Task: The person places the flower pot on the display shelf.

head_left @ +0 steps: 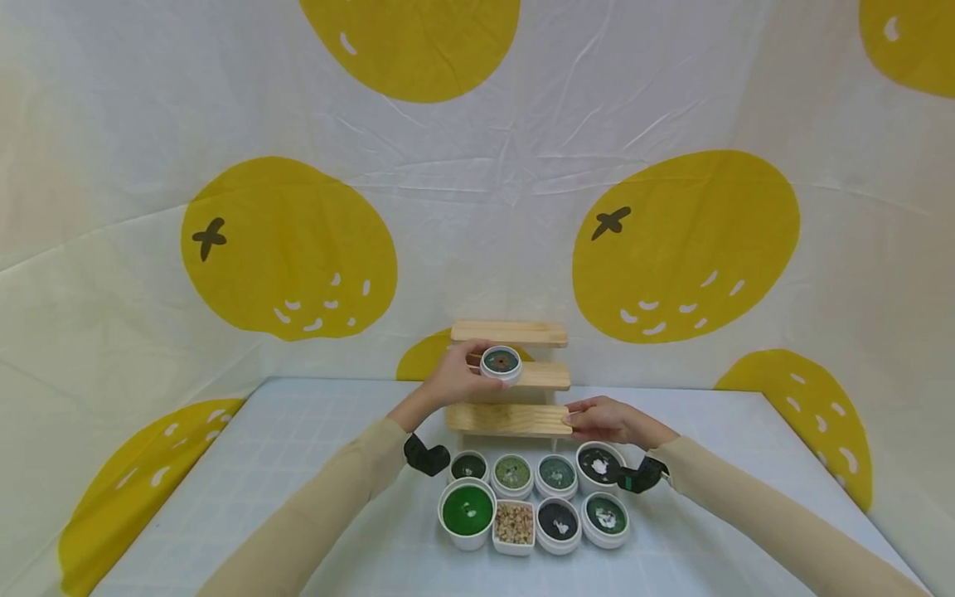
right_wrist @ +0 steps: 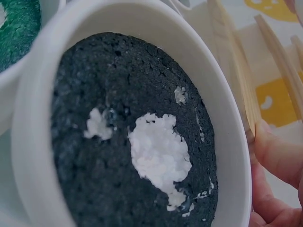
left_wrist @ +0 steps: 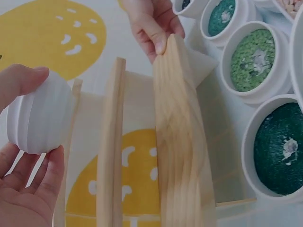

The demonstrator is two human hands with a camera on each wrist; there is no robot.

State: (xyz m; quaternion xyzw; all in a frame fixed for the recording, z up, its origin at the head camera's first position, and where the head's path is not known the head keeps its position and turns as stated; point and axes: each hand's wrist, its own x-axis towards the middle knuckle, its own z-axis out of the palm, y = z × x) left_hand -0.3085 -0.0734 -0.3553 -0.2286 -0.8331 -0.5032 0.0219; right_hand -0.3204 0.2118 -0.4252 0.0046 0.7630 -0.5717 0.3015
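Observation:
My left hand [head_left: 457, 375] grips a small white round pot [head_left: 501, 362] with a dark teal filling and a brown centre. It holds this pot in front of the upper steps of a three-step wooden stand [head_left: 507, 420]. In the left wrist view, thumb and fingers curl round the white pot [left_wrist: 42, 116]. My right hand [head_left: 608, 419] pinches the right end of the stand's lowest board, its thumb on the wood in the left wrist view. Close before the right wrist camera is a larger white pot [right_wrist: 229, 156] with black filling and white patches.
Two rows of white pots stand before the stand, among them a bright green one [head_left: 467, 509], a pale green one [head_left: 512, 473] and a black one [head_left: 559, 521]. A square white dish [head_left: 514, 526] holds tan bits. Behind hangs a cloth [head_left: 477, 232] printed with yellow fruit.

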